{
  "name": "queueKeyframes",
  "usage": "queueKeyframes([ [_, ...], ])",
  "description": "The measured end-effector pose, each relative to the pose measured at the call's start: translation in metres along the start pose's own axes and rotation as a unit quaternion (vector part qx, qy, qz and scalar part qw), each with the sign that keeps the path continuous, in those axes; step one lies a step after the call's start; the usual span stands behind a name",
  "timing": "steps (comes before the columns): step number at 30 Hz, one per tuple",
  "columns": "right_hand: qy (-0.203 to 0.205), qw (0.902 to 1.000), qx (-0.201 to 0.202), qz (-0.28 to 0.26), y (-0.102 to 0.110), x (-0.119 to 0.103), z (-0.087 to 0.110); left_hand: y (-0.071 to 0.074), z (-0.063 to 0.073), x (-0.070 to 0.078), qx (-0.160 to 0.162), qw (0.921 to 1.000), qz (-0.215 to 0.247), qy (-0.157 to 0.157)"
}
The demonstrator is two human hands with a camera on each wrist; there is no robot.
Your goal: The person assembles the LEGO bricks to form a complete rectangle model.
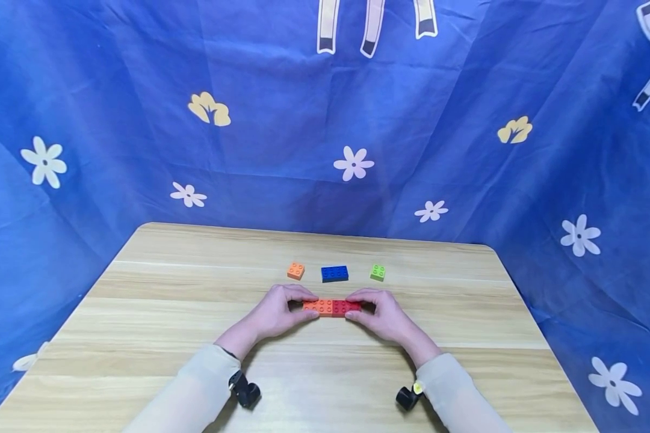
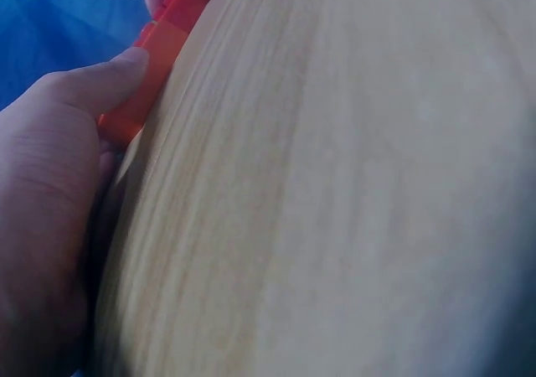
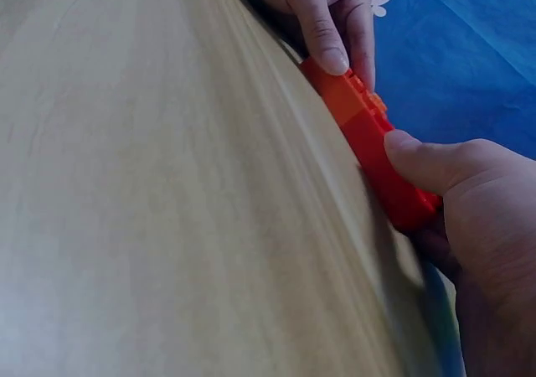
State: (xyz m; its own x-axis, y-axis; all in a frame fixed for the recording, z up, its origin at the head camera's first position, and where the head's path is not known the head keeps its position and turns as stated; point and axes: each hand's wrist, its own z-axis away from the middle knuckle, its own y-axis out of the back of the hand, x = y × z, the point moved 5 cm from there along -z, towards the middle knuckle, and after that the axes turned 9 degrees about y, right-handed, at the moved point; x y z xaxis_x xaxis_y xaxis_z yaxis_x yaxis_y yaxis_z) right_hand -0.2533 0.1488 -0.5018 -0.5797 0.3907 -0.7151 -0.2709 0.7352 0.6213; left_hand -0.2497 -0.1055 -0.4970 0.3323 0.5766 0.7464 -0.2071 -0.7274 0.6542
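Note:
Between my hands an orange toy brick [image 1: 325, 308] and a red toy brick [image 1: 339, 308] lie end to end in one row, studs up. My left hand [image 1: 278, 311] pinches the orange brick from its left end, thumb on the near side and fingers on the far side. On the other end, my right hand [image 1: 381, 314] pinches the red brick in the same way. The left wrist view has the left thumb against the orange brick [image 2: 151, 88]. In the right wrist view the right thumb presses the side of the red brick [image 3: 381, 163], its end partly covered by the hand.
Behind the hands, a small orange brick [image 1: 295, 270], a blue brick [image 1: 334, 274] and a small lime green brick [image 1: 378, 272] stand spaced apart on the wooden table [image 1: 439, 294]. A blue patterned cloth [image 1: 281, 150] hangs behind and around the table.

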Motion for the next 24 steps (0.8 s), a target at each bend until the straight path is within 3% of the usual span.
queueKeyframes([
  [9, 0.013, 0.9995, 0.017, -0.023, 0.014, -0.004, -0.012, 0.001, 0.001, 0.001, 0.001, 1.0000, -0.004, -0.006],
  [15, 0.007, 0.9992, 0.039, -0.008, 0.022, -0.002, -0.025, 0.001, 0.001, -0.001, 0.003, 1.0000, -0.005, -0.005],
  [24, 0.005, 0.9993, 0.038, 0.002, 0.022, 0.001, -0.046, 0.001, 0.001, -0.001, 0.002, 1.0000, -0.002, -0.004],
])
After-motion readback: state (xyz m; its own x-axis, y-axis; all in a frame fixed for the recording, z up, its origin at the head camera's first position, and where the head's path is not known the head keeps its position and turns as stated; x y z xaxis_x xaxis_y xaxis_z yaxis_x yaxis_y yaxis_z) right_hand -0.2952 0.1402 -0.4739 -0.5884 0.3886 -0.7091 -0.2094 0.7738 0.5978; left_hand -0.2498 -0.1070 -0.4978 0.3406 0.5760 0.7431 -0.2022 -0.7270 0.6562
